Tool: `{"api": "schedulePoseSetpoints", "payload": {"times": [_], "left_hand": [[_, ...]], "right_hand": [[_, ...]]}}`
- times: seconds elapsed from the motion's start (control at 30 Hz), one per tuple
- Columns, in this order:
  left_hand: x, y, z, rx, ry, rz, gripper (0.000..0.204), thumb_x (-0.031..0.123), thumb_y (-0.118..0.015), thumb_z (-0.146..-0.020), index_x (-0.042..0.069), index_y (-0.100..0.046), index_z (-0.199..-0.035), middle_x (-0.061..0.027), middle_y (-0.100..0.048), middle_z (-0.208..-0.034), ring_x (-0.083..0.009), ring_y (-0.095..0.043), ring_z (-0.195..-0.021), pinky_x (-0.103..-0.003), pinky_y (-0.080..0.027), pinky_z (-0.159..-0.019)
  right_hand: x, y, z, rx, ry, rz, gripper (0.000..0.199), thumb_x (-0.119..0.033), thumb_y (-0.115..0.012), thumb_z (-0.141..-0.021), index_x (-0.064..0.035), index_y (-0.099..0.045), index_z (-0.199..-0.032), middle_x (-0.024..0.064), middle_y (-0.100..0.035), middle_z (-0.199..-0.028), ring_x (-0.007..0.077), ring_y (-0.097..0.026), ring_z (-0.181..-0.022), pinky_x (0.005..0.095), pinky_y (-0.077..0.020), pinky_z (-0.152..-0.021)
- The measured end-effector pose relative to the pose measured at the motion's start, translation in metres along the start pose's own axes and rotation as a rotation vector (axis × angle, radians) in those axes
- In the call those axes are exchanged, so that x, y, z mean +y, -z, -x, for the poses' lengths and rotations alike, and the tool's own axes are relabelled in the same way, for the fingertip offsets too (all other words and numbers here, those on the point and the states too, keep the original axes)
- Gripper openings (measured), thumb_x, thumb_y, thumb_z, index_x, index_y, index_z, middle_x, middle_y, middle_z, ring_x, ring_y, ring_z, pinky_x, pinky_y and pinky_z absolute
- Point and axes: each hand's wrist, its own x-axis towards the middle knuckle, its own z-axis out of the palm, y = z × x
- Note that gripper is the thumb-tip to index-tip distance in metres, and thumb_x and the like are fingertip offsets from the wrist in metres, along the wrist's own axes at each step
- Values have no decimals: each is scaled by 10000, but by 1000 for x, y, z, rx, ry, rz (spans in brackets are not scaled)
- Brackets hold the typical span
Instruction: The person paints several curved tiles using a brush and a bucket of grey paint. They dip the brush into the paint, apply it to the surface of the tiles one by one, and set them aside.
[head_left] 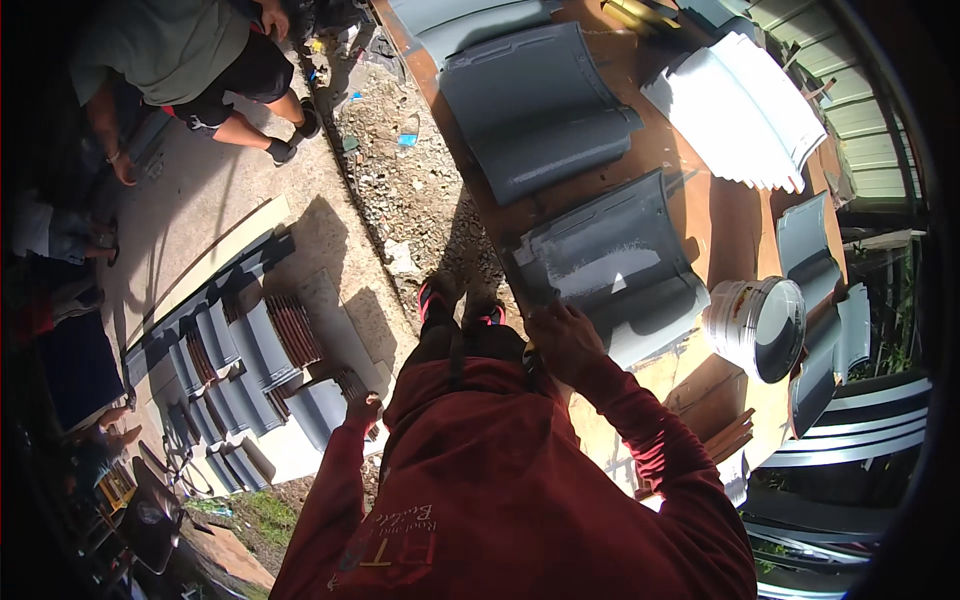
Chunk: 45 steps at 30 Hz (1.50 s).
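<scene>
My right hand (566, 342) is at the near left edge of a grey roof tile (625, 260) on the brown board table, its shaded fingers curled against that edge. The tile's face carries a lighter, wet-looking patch. Down at my left side, my left hand (362, 410) is loosely curled beside a stack of grey tiles (322, 408); anything inside its fingers is hidden. Farther along the table lies a dark grey roof tile (535, 110). To the right of the nearer tile stands a white paint bucket (755, 325).
Bright, sunlit stacked tiles (740, 110) lie on the table's far right. More tile stacks (265, 345) cover the ground at left. Another person (200, 60) stands at the far left on the concrete. Gravel (410, 170) runs alongside the table.
</scene>
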Motion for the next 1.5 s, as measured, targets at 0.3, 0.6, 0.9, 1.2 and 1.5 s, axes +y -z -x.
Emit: {"api": "schedulePoseSetpoints", "payload": {"times": [0.3, 0.6, 0.9, 1.2, 1.5], "left_hand": [[26, -24, 13, -255, 142, 532, 325, 138, -614, -919, 3, -618, -1215, -161, -715, -1032, -287, -722, -902, -409, -577, -781], [4, -4, 1, 1, -61, 115, 364, 232, -630, -888, 29, -671, -1187, -202, -722, -1093, -329, -688, -1074, -404, -537, -912], [-39, 18, -17, -45, 77, 203, 365, 222, -670, -880, 52, -680, -1203, -139, -726, -1126, -245, -680, -1084, -367, -516, -958], [-42, 11, -70, -66, -103, 128, 284, 116, -653, -913, 30, -648, -1183, -78, -704, -1006, -161, -662, -843, -318, -535, -740], [39, 21, -78, -145, -79, 23, 393, 288, -653, -884, 74, -671, -1214, -168, -713, -1176, -295, -671, -1137, -385, -517, -967]], "right_hand": [[-3, -15, -45, 107, 66, 81, 230, -195, -697, -737, -91, -651, -937, 84, -617, -1020, 275, -571, -1090, 425, -485, -926], [-10, 25, -22, -201, -64, -161, 121, -112, -671, -773, -86, -704, -887, 80, -668, -918, 305, -631, -924, 419, -540, -780], [20, 19, -49, 584, -97, -251, 322, -61, -719, -755, -101, -703, -1074, 95, -689, -996, 343, -653, -919, 422, -549, -789], [-8, 0, -44, 631, -314, -370, 227, -53, -717, -834, -69, -678, -1057, 146, -675, -953, 351, -665, -860, 431, -542, -745], [-13, 6, -57, 702, -352, -310, 187, -54, -708, -837, -49, -665, -1019, 146, -646, -869, 361, -648, -756, 463, -527, -670]]}}
